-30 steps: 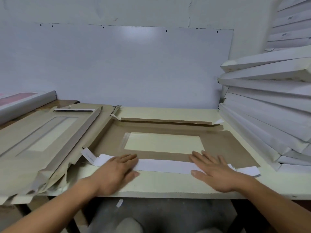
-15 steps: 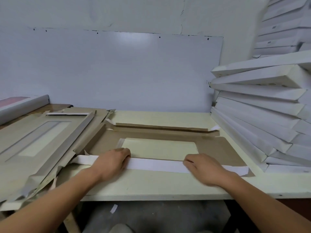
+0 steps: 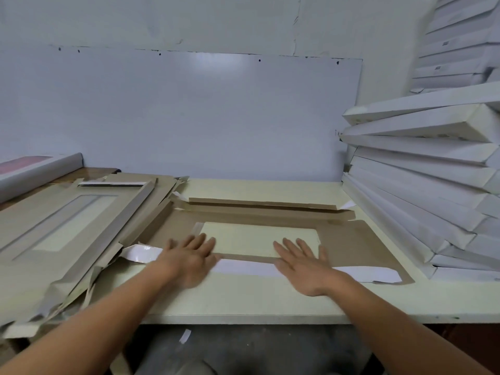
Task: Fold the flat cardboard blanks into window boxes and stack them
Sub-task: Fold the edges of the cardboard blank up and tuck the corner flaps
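A brown cardboard blank (image 3: 349,239) with a rectangular window lies flat on the pale table (image 3: 243,299) in front of me. Its near flap (image 3: 246,267) is folded over so its white side faces up. My left hand (image 3: 188,257) lies flat with straight fingers on the left part of that flap. My right hand (image 3: 304,262) presses flat on the right part, fingers spread over the window's edge. The far flap (image 3: 259,203) is folded in along the back.
A heap of flat blanks (image 3: 62,228) covers the left side and overhangs the table edge. Folded white boxes (image 3: 422,185) are stacked at the right up the wall. A whiteboard (image 3: 176,115) stands behind. A box with a pink top (image 3: 32,169) sits far left.
My hands gripped the near flap with curled fingers half a second ago; now both lie flat and pressed on it, slid a little farther from me.
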`<state>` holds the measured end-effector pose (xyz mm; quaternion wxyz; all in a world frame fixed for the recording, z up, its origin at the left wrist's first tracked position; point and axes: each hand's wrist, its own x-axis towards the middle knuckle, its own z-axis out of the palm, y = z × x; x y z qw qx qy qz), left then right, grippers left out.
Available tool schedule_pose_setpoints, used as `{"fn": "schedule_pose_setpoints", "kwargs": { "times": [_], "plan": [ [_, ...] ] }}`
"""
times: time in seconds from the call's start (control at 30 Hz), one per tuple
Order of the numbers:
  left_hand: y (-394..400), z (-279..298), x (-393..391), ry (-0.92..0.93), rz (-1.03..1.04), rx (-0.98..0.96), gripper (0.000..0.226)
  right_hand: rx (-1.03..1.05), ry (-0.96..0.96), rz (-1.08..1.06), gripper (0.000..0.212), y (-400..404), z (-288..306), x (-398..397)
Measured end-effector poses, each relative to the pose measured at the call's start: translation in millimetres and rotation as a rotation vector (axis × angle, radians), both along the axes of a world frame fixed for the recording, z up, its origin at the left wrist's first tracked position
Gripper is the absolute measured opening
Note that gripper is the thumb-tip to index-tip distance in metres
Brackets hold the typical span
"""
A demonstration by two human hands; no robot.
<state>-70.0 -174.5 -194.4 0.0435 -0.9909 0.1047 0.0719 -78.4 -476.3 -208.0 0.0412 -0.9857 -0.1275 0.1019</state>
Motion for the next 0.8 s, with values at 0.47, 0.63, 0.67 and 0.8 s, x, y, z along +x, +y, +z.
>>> {"fn": "schedule_pose_setpoints", "kwargs": {
  "times": [0.47,0.63,0.67,0.8],
  "plan": [
    [82.5,18.1,5.2,-0.185,0.080,-0.138,0.069,0.043,-0.044,-0.183,0.060,-102.5,6.8,-20.9],
    [78.9,15.6,10.7,-0.309,0.158,-0.163,0.061,0.153,-0.227,-0.078,0.026,-123.1,30.5,-44.7],
    [76.1,14.9,9.9,-0.362,0.158,-0.078,0.059,0.135,-0.234,-0.065,0.028,-129.3,37.0,-50.1],
    [40.3,21.7,-6.5,-0.615,0.029,0.130,0.028,-0.023,-0.059,0.001,0.039,-134.6,52.2,-62.0]
  ]
}}
